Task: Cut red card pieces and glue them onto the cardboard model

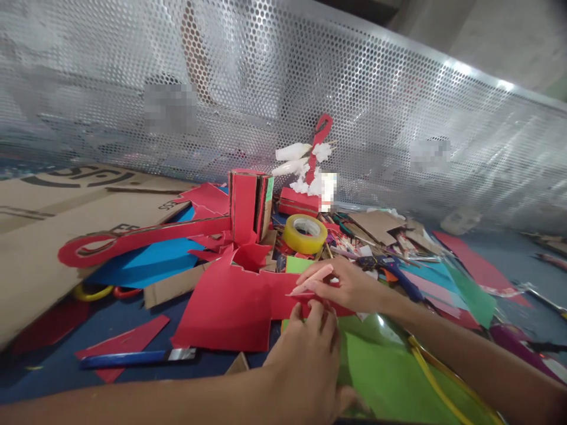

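Note:
My left hand (305, 360) reaches in from the lower left and pinches the right edge of a red paper-covered cardboard sheet (230, 310) lying on the blue surface. My right hand (343, 286) comes in from the right, fingers stretched over the same edge, resting on the red strip just above my left fingers. A thin pale sliver shows at its fingertips; I cannot make out what it is. Behind the sheet stands a red cardboard block (248, 203) with a long red arm ending in a loop (88, 248).
A yellow tape roll (305, 233) sits behind my hands. Green paper (390, 372) lies under my right forearm. Blue paper (146, 262), brown cardboard (39, 236), a blue cutter (133, 357) and scattered coloured scraps surround the work. A perforated metal screen (376, 100) walls the back.

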{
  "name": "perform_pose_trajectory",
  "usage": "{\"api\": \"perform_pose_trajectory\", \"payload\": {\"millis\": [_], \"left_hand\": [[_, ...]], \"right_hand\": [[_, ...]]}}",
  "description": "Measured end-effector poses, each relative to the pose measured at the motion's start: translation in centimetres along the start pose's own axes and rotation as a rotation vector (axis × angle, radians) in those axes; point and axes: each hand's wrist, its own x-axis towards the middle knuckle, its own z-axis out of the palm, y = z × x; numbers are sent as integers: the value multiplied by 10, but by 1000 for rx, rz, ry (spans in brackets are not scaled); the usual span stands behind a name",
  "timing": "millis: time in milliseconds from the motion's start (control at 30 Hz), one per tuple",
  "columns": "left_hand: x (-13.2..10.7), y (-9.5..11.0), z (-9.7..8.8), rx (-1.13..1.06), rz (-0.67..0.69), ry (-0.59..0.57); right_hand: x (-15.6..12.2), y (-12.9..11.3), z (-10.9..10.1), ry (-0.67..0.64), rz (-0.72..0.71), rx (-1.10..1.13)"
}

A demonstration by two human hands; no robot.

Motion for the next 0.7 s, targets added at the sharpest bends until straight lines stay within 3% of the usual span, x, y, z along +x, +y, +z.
{"api": "perform_pose_trajectory", "payload": {"millis": [700], "left_hand": [[2,1,1,21,-10,12]], "right_hand": [[18,-11,11,-54,-66,3]]}}
